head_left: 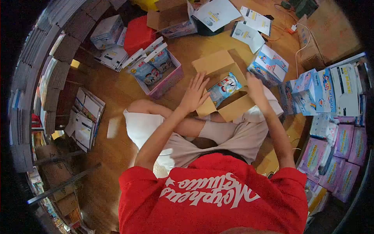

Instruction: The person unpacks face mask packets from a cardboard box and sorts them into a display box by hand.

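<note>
An open brown cardboard box (213,63) stands in front of my crossed legs, its flaps spread outward. Inside lies a light-blue printed packet (225,90) with cartoon figures. My left hand (194,93) rests along the box's left side, palm down, fingers spread and holding nothing. On the opposite side, my right hand (257,93) is at the box's right edge, with its fingers drawn together on the cardboard and partly hidden.
A pink-edged carton (167,85) with similar blue packets stands to the left. Blue-and-white printed boxes (269,64) sit at the right, beside stacked purple packs (313,154). Paper sheets (216,15) lie beyond. Shelves of flat cardboard (43,43) line the left.
</note>
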Demonstrator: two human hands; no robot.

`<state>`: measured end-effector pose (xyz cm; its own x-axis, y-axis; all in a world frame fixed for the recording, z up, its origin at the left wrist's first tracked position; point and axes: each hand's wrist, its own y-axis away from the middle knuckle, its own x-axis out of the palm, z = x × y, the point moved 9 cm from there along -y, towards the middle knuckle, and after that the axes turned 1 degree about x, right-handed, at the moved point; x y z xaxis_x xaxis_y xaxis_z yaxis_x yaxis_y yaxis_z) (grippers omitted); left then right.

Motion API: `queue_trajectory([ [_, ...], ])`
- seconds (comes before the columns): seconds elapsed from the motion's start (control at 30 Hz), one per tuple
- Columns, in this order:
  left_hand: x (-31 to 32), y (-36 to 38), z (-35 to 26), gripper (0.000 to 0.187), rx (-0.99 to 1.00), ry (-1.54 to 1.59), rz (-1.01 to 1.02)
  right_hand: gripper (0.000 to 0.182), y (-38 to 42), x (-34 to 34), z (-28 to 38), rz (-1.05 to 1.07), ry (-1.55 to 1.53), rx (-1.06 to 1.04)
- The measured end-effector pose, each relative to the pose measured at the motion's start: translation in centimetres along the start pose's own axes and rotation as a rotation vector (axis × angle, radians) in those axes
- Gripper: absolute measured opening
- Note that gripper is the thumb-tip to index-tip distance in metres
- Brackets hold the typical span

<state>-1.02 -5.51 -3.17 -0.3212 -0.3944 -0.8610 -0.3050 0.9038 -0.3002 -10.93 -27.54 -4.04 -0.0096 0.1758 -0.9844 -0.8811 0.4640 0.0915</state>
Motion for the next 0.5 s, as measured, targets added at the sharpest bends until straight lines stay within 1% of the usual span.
queue_trajectory([
  [0.07, 0.0, 0.1, 0.1, 0.057, -0.013, 0.023, -0.015, 0.040, -0.2, -1.9, 4.8, -0.130, 0.261, -0.082],
  [0.17, 0.0, 0.2, 0.3, 0.058, -0.015, 0.071, -0.009, 0.052, 0.0, 1.0, 11.9, 0.125, 0.221, -0.512],
  [0.27, -0.3, 0.3, 0.3, 0.062, -0.009, 0.076, -0.069, 0.043, -0.6, 6.2, 14.9, 0.350, 0.160, -0.617],
  [0.37, -0.7, 0.4, 0.3, 0.065, -0.009, 0.087, -0.090, 0.039, -1.6, 12.4, 13.6, 0.495, 0.356, -0.582],
  [0.4, -0.6, 0.5, 0.4, 0.064, -0.017, 0.075, -0.081, 0.038, -1.7, 11.9, 14.3, 0.466, 0.393, -0.609],
  [0.5, -0.3, 0.5, 0.7, 0.065, -0.039, 0.067, -0.073, 0.054, -1.0, 9.9, 14.6, 0.521, 0.487, -0.679],
])
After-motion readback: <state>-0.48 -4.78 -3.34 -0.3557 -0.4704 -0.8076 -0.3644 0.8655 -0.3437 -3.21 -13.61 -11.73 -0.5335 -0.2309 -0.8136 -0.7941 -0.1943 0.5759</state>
